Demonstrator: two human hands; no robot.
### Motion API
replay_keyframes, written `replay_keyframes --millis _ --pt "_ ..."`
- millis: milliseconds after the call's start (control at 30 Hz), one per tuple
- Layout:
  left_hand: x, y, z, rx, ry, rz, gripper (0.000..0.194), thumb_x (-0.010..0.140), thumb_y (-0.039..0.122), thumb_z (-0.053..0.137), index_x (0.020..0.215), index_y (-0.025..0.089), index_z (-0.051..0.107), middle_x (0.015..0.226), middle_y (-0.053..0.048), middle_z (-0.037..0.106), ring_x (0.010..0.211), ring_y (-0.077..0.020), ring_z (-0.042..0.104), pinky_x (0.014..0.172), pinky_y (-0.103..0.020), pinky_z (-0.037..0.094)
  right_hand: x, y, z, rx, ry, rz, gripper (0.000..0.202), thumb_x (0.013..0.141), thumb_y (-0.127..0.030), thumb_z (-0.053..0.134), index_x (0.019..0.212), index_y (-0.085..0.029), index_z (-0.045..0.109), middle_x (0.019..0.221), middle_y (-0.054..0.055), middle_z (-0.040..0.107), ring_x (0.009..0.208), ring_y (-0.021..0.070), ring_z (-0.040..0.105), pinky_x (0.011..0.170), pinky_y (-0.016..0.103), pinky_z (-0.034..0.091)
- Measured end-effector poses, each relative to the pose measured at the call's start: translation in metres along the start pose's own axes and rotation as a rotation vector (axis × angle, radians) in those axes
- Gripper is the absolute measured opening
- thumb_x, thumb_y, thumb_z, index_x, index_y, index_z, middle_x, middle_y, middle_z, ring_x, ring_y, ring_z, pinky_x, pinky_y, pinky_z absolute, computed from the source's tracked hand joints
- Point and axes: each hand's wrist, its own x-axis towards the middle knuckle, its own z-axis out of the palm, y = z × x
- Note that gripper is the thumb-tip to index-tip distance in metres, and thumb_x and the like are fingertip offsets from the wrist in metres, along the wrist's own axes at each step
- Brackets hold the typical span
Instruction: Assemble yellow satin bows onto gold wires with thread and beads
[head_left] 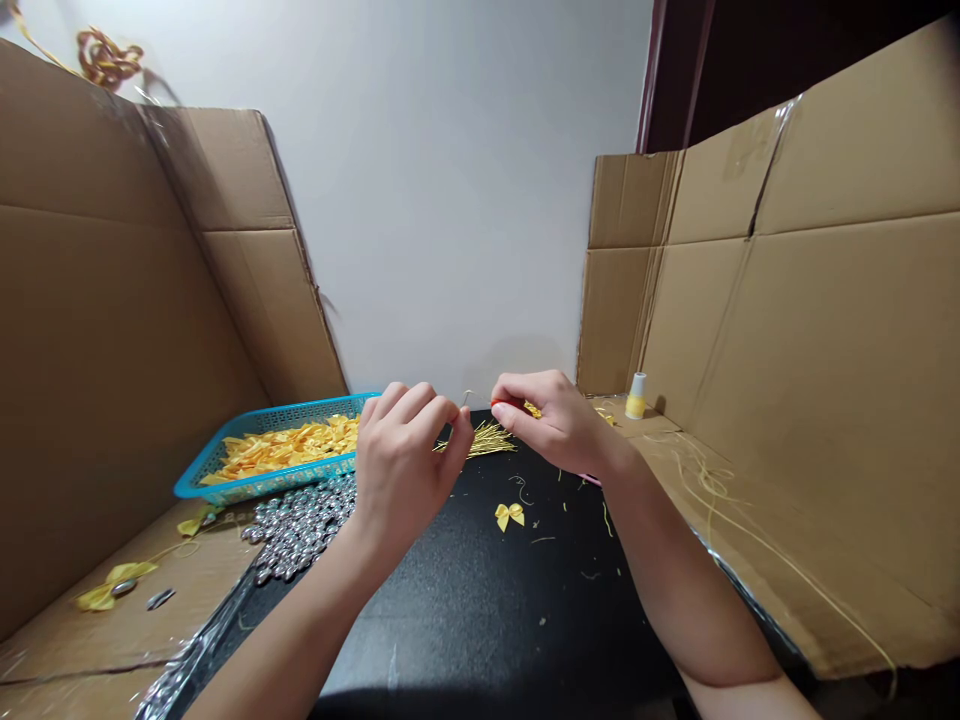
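Observation:
My left hand (409, 455) is raised over the black work surface (450, 620), thumb and index finger pinched together. A thin, needle-like piece (466, 398) sticks up from that pinch. Just to its right, my right hand (551, 420) is closed with a small red thing (507, 404) between thumb and fingers; what kind of thing cannot be made out. The fingertips of the two hands are a small gap apart. Beneath and behind them lies a bundle of gold ties (491, 440). A yellow ribbon bow (510, 516) rests on the surface below my hands.
A blue basket (196, 490) of yellow bows stands at the left, with a pile of silvery beads (300, 530) before it. Cardboard walls (847, 330) rise on both sides. A spool of yellow thread (636, 398) stands back right, near loose thread (780, 550).

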Motion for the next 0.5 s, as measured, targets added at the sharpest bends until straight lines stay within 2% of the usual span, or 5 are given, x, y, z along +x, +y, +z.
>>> replay_keyframes --millis 267,500 --pt "0.0 0.0 0.004 -0.041 -0.023 -0.022 0.026 0.09 0.02 0.053 0.064 0.02 0.048 0.059 0.001 0.045 0.06 -0.0166 0.039 0.06 -0.031 0.033 0.001 0.0 0.002 0.037 0.02 0.05 0.019 0.087 -0.024 0.046 0.069 -0.018 0.048 0.059 -0.005 0.041 0.057 0.0086 0.036 0.056 0.024 0.029" --pt "-0.001 -0.007 0.012 0.089 -0.102 -0.022 0.025 0.089 0.021 0.052 0.064 0.02 0.049 0.061 -0.001 0.051 0.065 -0.0189 0.044 0.062 -0.033 0.031 0.005 -0.002 0.01 0.149 0.002 0.191 0.022 0.087 -0.026 0.045 0.066 -0.018 0.046 0.057 -0.006 0.037 0.055 0.008 0.034 0.053 0.024 0.026"
